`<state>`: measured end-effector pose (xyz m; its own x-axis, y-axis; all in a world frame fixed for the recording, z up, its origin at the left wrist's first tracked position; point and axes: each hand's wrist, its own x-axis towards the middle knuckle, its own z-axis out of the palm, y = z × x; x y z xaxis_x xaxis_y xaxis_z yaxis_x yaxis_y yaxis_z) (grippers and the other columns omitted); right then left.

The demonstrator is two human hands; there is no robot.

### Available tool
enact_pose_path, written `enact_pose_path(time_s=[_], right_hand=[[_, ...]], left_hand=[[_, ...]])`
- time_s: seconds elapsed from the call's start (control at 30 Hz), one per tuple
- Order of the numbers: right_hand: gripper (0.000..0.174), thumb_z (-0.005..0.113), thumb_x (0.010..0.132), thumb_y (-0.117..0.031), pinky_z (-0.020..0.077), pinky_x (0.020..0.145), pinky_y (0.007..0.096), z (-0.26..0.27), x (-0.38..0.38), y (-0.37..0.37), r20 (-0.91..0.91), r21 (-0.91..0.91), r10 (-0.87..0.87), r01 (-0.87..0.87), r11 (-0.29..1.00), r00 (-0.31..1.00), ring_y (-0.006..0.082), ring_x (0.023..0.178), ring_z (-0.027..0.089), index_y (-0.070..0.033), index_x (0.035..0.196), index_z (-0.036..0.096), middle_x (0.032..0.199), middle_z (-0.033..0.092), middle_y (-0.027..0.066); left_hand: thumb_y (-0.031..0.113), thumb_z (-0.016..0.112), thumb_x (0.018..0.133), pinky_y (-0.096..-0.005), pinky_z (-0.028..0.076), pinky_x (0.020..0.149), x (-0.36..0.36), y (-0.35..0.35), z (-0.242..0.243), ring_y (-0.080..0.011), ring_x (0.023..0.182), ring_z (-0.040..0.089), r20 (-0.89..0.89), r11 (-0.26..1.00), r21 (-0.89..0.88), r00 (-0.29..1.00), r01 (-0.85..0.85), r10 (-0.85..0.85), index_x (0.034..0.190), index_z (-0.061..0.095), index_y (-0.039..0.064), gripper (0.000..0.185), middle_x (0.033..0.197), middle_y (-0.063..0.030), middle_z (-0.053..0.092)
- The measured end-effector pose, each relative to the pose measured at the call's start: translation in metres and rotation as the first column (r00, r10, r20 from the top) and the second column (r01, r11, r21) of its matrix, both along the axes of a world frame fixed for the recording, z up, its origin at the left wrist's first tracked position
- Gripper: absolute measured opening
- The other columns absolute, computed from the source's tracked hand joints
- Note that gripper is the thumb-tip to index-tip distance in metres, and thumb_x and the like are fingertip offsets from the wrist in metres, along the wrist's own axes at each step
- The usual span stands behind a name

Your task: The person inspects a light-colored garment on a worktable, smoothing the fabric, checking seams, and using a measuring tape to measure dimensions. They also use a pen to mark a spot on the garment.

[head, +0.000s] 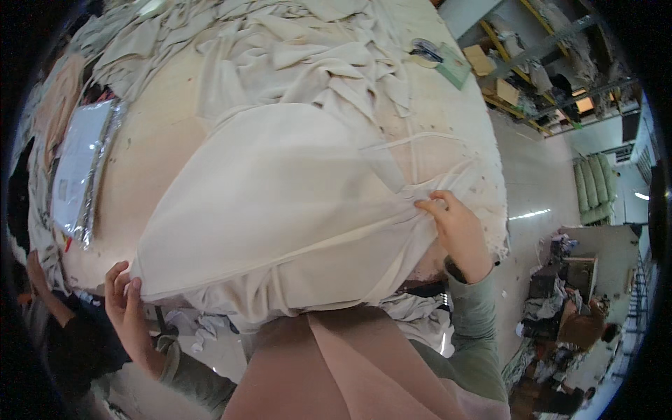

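A cream fabric garment piece (pixel 273 168) lies spread over the table in front of me, its near part hanging in folds at the table's edge. At its lower left corner, my left hand (pixel 126 299) pinches the fabric between thumb and fingers. My right hand (pixel 457 226) grips the gathered right side of the same piece, where creases run towards the fingers. Thin straps or strips of cloth stretch past that hand to the right. The fingertips of the right hand are partly sunk in the folds.
Rumpled cream cloth (pixel 315 52) is heaped at the table's far side. A plastic-wrapped packet (pixel 81 163) lies left. A roll of tape (pixel 424 52) and a green card (pixel 454 67) sit far right. Another person's arm (pixel 50 299) shows at left. Shelving (pixel 525 68) stands beyond the right edge.
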<state>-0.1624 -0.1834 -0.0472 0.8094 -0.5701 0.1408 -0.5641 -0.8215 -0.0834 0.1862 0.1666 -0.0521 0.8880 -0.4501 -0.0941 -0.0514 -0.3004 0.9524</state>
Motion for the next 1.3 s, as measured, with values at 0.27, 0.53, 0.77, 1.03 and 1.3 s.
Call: enact_pose_path(time_s=[0.27,0.53,0.77,1.03,1.3], right_hand=[[0.021,0.062,0.083,-0.008,0.0373,0.059,0.0245,-0.007,-0.031,-0.015,0.284,0.489,-0.365,0.193,0.851,0.887,0.0118,0.067,0.048,-0.007,0.104,0.066,0.091,0.061,0.0053],[0.018,0.069,0.078,-0.014,0.0406,0.069,0.0269,-0.01,0.029,0.002,0.368,0.164,-0.03,-0.033,0.986,0.929,0.0191,0.081,0.057,-0.008,0.094,0.065,0.09,0.061,0.0059],[0.025,0.071,0.075,-0.003,0.0439,0.08,0.0281,0.015,0.101,0.012,0.52,0.425,0.163,-0.42,0.802,0.838,0.0164,0.09,0.06,-0.003,0.097,0.06,0.095,0.062,0.0055],[0.034,0.068,0.081,-0.002,0.0452,0.081,0.0229,-0.033,0.14,-0.001,0.46,0.834,-0.66,-0.543,0.093,0.594,0.0086,0.089,0.057,-0.003,0.112,0.052,0.095,0.06,0.0019],[0.041,0.067,0.082,0.001,0.0458,0.08,0.0229,-0.036,0.136,0.018,0.605,0.789,-0.531,-0.539,0.296,0.593,0.0086,0.087,0.058,-0.002,0.118,0.046,0.093,0.061,0.0036]], left_hand=[[0.016,0.055,0.092,-0.0315,0.043,0.082,0.005,-0.03,-0.009,-0.0167,0.095,0.053,0.399,0.968,0.247,0.915,-0.048,-0.057,0.112,0.056,0.003,0.024,0.109,-0.0052,0.059],[0.007,0.063,0.08,-0.0329,0.043,0.086,-0.057,-0.134,0.048,-0.0254,0.099,0.056,0.319,0.763,0.284,0.694,0.58,-0.646,0.104,0.06,0.003,0.025,0.108,-0.0115,0.059],[0.008,0.07,0.078,-0.0281,0.043,0.084,-0.077,-0.226,0.033,-0.0184,0.093,0.057,0.216,0.519,-0.197,0.553,0.832,-0.805,0.115,0.058,0.003,0.038,0.103,-0.0073,0.06],[0.015,0.065,0.088,-0.017,0.04,0.067,-0.051,-0.24,-0.022,-0.0007,0.076,0.049,-0.28,0.65,-0.347,0.586,0.676,-0.76,0.103,0.06,0.002,0.02,0.088,0.0043,0.058],[0.01,0.064,0.088,-0.0191,0.044,0.075,-0.069,-0.24,-0.024,-0.0045,0.083,0.055,-0.2,0.679,-0.457,0.677,0.575,-0.708,0.096,0.058,0.0,0.014,0.087,0.001,0.06]])
